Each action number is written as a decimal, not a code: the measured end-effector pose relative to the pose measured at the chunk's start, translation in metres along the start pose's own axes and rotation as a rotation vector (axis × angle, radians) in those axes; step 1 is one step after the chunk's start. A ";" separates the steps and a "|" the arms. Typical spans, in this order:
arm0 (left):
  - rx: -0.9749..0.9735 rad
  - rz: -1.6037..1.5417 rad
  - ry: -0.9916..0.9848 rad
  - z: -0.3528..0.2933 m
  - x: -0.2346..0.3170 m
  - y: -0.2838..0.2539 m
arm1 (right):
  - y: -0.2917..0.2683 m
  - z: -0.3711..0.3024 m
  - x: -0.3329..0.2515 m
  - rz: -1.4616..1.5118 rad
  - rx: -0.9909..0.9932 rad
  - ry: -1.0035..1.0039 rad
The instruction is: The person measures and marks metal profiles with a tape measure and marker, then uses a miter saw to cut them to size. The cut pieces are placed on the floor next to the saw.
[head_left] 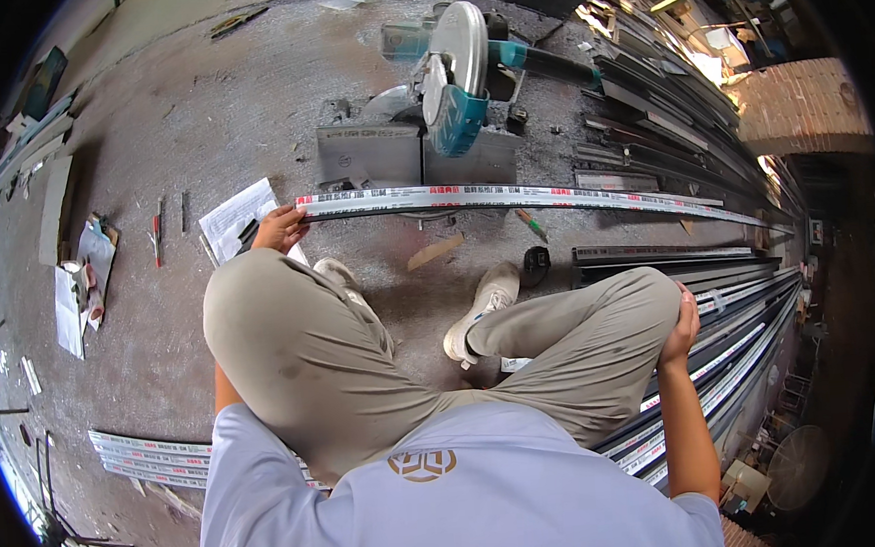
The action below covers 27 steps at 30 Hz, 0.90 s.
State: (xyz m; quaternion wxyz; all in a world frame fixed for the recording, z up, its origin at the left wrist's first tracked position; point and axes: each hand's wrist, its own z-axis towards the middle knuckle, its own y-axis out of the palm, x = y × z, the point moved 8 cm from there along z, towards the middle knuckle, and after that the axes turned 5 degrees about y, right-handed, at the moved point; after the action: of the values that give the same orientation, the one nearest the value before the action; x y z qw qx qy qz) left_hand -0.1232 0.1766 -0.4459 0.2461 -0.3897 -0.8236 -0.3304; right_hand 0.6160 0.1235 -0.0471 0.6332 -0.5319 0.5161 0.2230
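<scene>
My left hand is closed on the left end of a long aluminium profile, which is wrapped in white printed film. The profile runs far to the right, across the front of a teal and grey mitre saw. A round silver blade guard tops the saw, and its grey fence stands just behind the profile. My right hand rests against the outside of my right knee, fingers stretched along it, with nothing visible in it. Beneath my left hand lie white paper sheets, partly covered by the hand and knee.
Bundles of film-wrapped profiles lie at right, with dark profiles behind. More wrapped lengths are at lower left. A green-handled tool, a black tape measure, a red pen and papers lie on the floor.
</scene>
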 end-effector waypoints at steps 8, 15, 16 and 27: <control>-0.261 0.359 0.135 -0.022 0.057 0.045 | -0.005 -0.001 -0.002 -0.011 0.039 -0.002; -0.337 0.443 0.536 -0.046 0.084 0.062 | -0.015 0.007 0.008 -0.080 0.013 -0.042; -0.344 0.421 0.607 -0.046 0.085 0.065 | -0.021 0.007 0.012 -0.062 0.018 -0.053; -0.171 0.757 1.057 -0.093 0.101 0.085 | -0.009 -0.001 0.004 0.004 0.020 0.025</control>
State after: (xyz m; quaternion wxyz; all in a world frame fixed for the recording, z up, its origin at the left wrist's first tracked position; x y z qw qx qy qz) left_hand -0.0992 0.1970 -0.2879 0.6851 -0.4561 -0.3684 -0.4323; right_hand 0.6242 0.1185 -0.0465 0.6314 -0.5274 0.5274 0.2123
